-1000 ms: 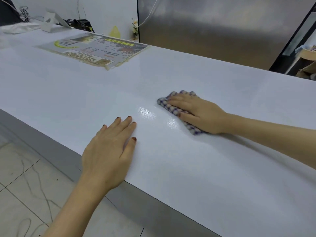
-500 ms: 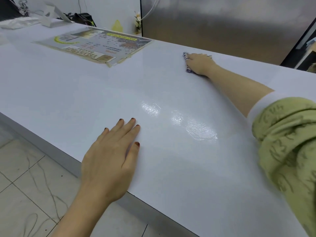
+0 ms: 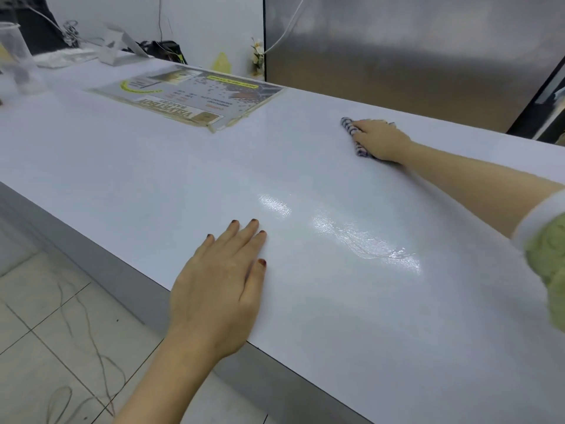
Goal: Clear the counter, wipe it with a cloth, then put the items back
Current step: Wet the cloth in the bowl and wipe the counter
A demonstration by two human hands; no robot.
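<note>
The left hand [image 3: 220, 283] lies flat and spread, fingers straight, palm down on the white tabletop [image 3: 146, 179] near its front edge at lower centre. The right hand [image 3: 380, 139], reaching to the upper right of the frame, presses with flattened fingers on a folded blue-checked cloth [image 3: 351, 128], which sits on the tabletop close to its far edge. Between the two hands glistens a wet streak [image 3: 363, 237]. A laminated menu sheet [image 3: 189, 99] lies at upper left, with a clear plastic cup [image 3: 15, 56] at the left border
</note>
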